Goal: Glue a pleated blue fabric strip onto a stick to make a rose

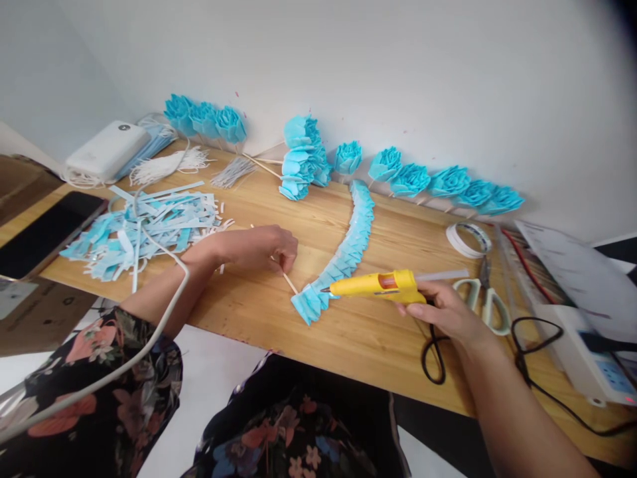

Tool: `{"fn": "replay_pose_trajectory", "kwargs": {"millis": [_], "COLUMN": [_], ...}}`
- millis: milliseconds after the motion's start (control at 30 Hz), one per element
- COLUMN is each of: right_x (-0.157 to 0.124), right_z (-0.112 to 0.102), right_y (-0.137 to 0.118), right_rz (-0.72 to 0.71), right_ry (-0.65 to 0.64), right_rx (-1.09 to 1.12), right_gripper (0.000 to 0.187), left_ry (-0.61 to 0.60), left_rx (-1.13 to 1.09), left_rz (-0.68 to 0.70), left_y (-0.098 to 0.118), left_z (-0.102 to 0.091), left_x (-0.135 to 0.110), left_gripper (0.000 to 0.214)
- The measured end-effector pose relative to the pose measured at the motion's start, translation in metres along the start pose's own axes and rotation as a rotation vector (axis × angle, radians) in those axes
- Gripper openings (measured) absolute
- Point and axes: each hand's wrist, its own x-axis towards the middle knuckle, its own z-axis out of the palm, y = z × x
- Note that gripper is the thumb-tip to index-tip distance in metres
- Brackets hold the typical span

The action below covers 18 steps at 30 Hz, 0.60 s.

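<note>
My left hand (271, 249) pinches a thin wooden stick (289, 283), whose lower end meets the near end of a long pleated blue strip (343, 255). The strip curves away across the wooden table (259, 318) towards the wall. In my right hand (445, 309) is a yellow glue gun (378, 287), held level with its nozzle pointing left. The nozzle tip is at the strip's near end, close to the stick; whether it touches is hard to tell. A clear glue stick (442, 274) juts from the gun's back.
Finished blue flowers (450, 182) lean along the wall. Cut strips (159, 229), a phone (50, 232) and a white power bank (108, 153) lie left. Right are a tape roll (468, 240), scissors (482, 299) and a power strip (592, 358). A white cable (172, 302) crosses my left forearm.
</note>
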Motion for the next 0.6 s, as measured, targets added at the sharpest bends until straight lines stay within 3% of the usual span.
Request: {"fn": "replay_pose_trajectory", "kwargs": {"millis": [600], "right_x": [0.001], "right_z": [0.011], "right_y": [-0.013], "right_rz": [-0.025], "right_ry": [-0.07], "right_rx": [-0.08], "right_gripper": [0.043], "left_ry": [-0.033], "left_rx": [0.038], "left_rz": [-0.036], "left_y": [0.004], "left_z": [-0.002], "left_x": [0.0], "left_gripper": [0.011]}}
